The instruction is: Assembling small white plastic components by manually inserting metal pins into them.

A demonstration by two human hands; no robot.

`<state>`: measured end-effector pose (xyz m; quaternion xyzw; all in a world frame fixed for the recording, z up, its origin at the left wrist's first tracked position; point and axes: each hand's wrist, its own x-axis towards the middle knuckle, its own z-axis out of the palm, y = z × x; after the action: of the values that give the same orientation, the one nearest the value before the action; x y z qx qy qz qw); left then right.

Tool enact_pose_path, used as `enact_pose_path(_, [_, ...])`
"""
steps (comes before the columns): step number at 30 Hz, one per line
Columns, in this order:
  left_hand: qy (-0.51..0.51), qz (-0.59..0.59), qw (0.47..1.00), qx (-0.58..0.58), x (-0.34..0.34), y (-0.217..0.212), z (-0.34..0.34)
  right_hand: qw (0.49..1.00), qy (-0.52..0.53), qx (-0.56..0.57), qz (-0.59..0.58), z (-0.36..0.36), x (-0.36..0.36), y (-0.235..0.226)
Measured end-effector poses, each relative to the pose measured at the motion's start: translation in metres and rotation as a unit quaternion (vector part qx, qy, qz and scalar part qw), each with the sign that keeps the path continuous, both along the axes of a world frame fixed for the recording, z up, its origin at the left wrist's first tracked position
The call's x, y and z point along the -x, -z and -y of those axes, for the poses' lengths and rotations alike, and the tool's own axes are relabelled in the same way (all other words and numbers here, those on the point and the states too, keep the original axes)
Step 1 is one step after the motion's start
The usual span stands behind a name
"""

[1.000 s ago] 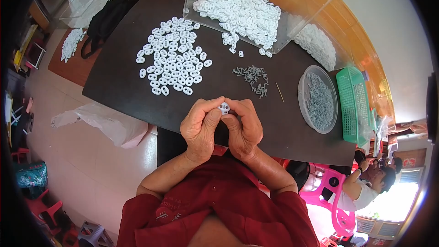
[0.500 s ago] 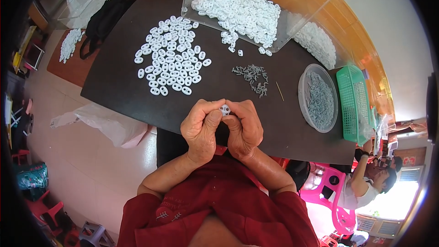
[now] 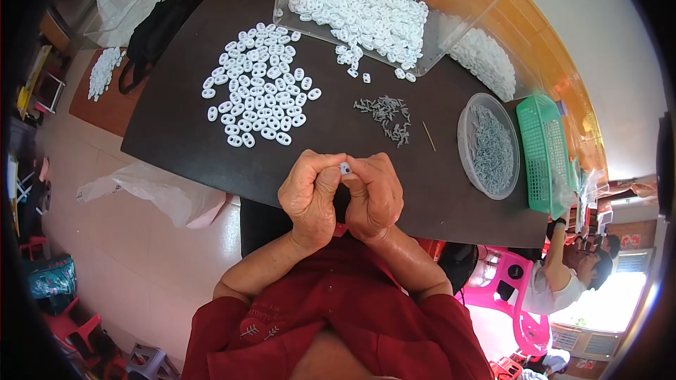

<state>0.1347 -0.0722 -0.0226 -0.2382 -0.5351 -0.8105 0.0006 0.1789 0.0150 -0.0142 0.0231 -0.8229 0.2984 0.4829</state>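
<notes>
A small white oval plastic piece with dark holes (image 3: 344,168) is pinched between the fingertips of both hands, just over the table's near edge. My left hand (image 3: 310,193) is closed on its left side, thumb and forefinger pressed together. From the other side my right hand (image 3: 375,193) grips it the same way, and the fingers cover most of it. Beyond the hands to the left spreads a batch of white two-holed oval pieces (image 3: 265,102) on the dark table (image 3: 190,137). A loose heap of small grey screws or pins (image 3: 384,114) lies beyond my right hand.
A thin brass-coloured stick (image 3: 429,136) lies beside a round tub of grey pins (image 3: 491,151). Next to it stands a green basket (image 3: 541,155). At the back, a tipped clear bin (image 3: 451,46) spills white pieces. Another person (image 3: 563,278) sits at the right by a pink chair (image 3: 503,278).
Both hands keep their pinch on the white piece, and less of it shows between the fingers now. The view has shifted slightly.
</notes>
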Motion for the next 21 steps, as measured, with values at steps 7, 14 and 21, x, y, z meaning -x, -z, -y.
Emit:
enact_pose_path(7, [-0.043, -0.032, 0.998, 0.013, 0.003, -0.004, -0.001, 1.000, 0.005, 0.026, -0.006, 0.005, 0.006, -0.003])
enact_pose_path(14, [0.032, -0.015, 0.999, 0.039, 0.002, -0.009, -0.004, 0.998, 0.033, 0.031, 0.032, -0.006, -0.006, -0.013])
enact_pose_path(21, [0.160, 0.150, 0.976, 0.015, -0.002, -0.005, -0.009, 0.993, 0.093, -0.001, 0.069, -0.065, -0.023, -0.045])
